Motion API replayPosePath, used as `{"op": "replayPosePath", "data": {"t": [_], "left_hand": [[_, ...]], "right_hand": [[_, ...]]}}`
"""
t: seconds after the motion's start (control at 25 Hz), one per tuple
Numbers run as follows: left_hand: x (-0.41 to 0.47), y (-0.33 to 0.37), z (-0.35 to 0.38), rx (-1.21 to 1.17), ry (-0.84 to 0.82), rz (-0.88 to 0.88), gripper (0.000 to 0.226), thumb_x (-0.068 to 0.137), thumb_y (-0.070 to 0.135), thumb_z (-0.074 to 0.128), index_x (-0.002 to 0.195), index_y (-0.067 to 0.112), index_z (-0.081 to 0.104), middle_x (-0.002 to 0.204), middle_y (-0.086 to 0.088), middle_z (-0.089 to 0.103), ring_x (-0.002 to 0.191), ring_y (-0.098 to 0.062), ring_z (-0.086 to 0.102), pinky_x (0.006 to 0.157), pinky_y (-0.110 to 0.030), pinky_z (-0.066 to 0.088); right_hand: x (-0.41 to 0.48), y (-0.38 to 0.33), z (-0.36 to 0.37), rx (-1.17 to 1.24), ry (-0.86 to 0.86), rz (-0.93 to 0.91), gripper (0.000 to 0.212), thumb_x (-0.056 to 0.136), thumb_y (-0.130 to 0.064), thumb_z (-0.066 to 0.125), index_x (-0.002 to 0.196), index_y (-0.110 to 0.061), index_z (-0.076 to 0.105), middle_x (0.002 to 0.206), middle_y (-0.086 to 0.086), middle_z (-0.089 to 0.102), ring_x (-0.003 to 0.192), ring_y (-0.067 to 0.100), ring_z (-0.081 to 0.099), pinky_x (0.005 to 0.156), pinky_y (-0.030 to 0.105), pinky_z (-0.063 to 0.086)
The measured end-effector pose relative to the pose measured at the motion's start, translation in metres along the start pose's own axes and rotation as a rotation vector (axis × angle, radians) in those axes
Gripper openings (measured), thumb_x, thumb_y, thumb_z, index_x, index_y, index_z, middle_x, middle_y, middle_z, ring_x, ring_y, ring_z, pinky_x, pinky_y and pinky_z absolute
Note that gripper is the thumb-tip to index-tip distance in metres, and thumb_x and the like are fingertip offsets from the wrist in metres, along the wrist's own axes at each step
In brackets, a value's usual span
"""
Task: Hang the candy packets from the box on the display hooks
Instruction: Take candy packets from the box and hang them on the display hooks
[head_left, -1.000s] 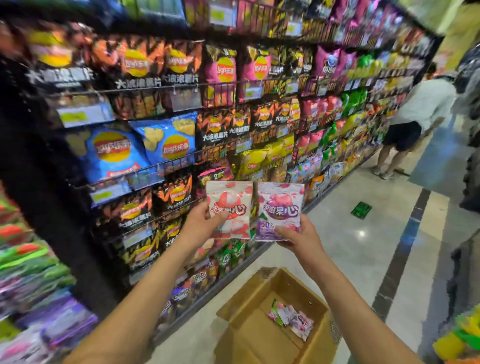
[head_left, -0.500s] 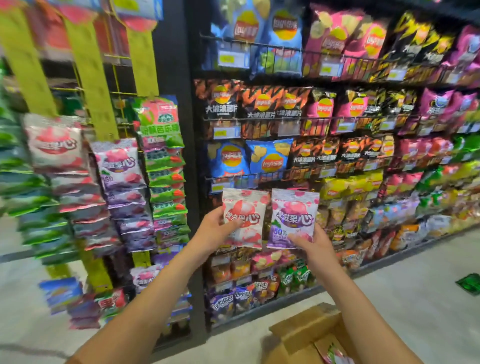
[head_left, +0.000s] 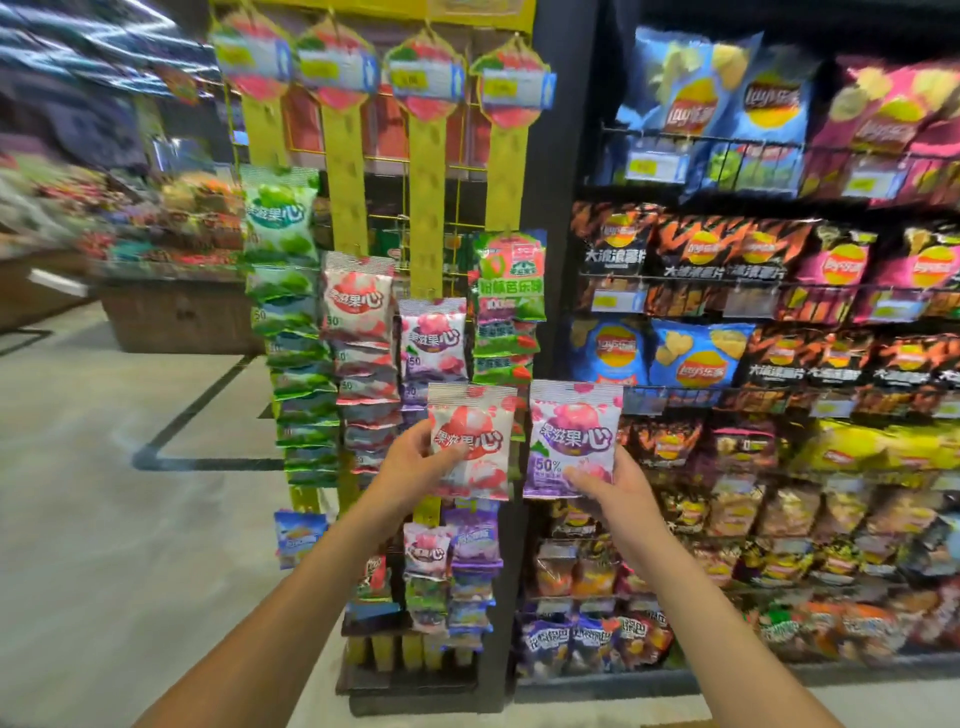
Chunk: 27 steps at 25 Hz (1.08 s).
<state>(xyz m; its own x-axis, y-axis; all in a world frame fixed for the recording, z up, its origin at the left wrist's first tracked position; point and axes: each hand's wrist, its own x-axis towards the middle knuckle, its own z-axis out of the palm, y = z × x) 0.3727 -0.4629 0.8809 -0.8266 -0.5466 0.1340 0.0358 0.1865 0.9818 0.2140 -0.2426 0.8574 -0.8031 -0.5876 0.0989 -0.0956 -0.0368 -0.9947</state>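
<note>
My left hand grips a red-and-white candy packet by its left edge. Beside it, my right hand holds a purple-and-white candy packet from below. Both packets are upright at chest height, in front of the lower part of a yellow hanging display rack. On the rack's strips hang columns of green packets, red packets, purple packets and green-pink packets. The box is out of view.
To the right, a black wire shelf unit holds rows of chip bags. A dark post separates it from the rack. Open grey floor lies to the left, with a wooden produce stand further back.
My view has swung left from the aisle and the box to the yellow hanging rack. Both hands kept their packets side by side and now sit in front of the rack.
</note>
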Motion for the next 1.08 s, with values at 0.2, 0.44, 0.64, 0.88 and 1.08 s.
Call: {"op": "replayPosePath", "data": {"t": [0.2, 0.44, 0.64, 0.88, 1.08], "left_hand": [[0.0, -0.001, -0.062, -0.004, 0.081, 0.015, 0.021, 0.099, 0.019, 0.071, 0.118, 0.026, 0.069, 0.108, 0.004, 0.08, 0.098, -0.014, 0.077, 0.082, -0.031, 0.062], [0.027, -0.007, -0.133, -0.004, 0.095, 0.038, 0.023, 0.098, 0.022, 0.072, 0.119, 0.03, 0.068, 0.108, 0.003, 0.08, 0.098, -0.019, 0.077, 0.091, -0.049, 0.062], [0.055, -0.013, -0.173, -0.027, 0.077, 0.084, 0.026, 0.096, 0.03, 0.076, 0.12, 0.034, 0.068, 0.096, 0.01, 0.077, 0.077, 0.005, 0.071, 0.064, -0.016, 0.055], [0.086, -0.014, -0.204, -0.053, 0.022, 0.116, 0.03, 0.095, 0.034, 0.076, 0.123, 0.035, 0.068, 0.097, 0.021, 0.078, 0.091, 0.0, 0.074, 0.07, -0.018, 0.057], [0.102, -0.014, -0.215, -0.058, 0.002, 0.135, 0.031, 0.095, 0.031, 0.076, 0.125, 0.031, 0.068, 0.093, 0.022, 0.077, 0.079, 0.008, 0.071, 0.058, -0.008, 0.051]], "right_hand": [[0.021, -0.01, 0.067, -0.003, -0.063, -0.017, 0.038, 0.096, -0.011, 0.071, 0.13, -0.023, 0.057, 0.12, -0.003, 0.074, 0.109, 0.019, 0.072, 0.084, 0.032, 0.058], [0.054, -0.024, 0.139, 0.053, -0.07, -0.028, 0.065, 0.084, -0.032, 0.083, 0.141, -0.029, 0.053, 0.135, -0.003, 0.067, 0.124, 0.023, 0.064, 0.107, 0.054, 0.051], [0.102, -0.059, 0.18, 0.073, 0.02, -0.039, 0.039, 0.092, -0.02, 0.077, 0.127, -0.023, 0.059, 0.129, 0.006, 0.068, 0.118, 0.027, 0.066, 0.107, 0.055, 0.051], [0.152, -0.108, 0.205, 0.139, 0.176, -0.123, 0.061, 0.09, -0.018, 0.079, 0.144, -0.016, 0.049, 0.132, 0.01, 0.065, 0.109, 0.03, 0.069, 0.089, 0.05, 0.062], [0.173, -0.133, 0.212, 0.208, 0.224, -0.116, 0.027, 0.097, -0.004, 0.069, 0.113, -0.023, 0.058, 0.109, 0.008, 0.069, 0.079, 0.02, 0.069, 0.066, 0.031, 0.061]]}}
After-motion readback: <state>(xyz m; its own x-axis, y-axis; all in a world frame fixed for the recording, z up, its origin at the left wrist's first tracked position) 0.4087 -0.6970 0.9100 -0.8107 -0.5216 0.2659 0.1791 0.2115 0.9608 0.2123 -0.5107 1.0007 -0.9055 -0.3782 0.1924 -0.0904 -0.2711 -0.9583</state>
